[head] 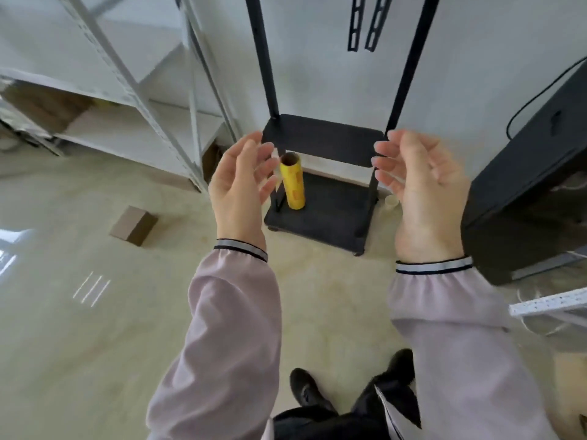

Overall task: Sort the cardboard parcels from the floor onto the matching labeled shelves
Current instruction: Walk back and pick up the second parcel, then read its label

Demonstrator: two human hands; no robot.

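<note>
Both hands, left (239, 185) and right (422, 188), hover open and empty, the left partly hiding a yellow tube (293, 182); one parcel (134, 225) lies on the floor.

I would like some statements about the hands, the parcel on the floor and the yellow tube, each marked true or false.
1. Both hands are empty. True: the left hand and the right hand are open, palms facing each other.
2. A cardboard parcel lies on the floor. True.
3. The yellow tube lies flat on the floor. False: it stands upright on the base of the black stand.
4. The left hand grips the parcel. False: the parcel lies apart from both hands.
5. The white shelving stands right of the black stand. False: it stands left.
</note>
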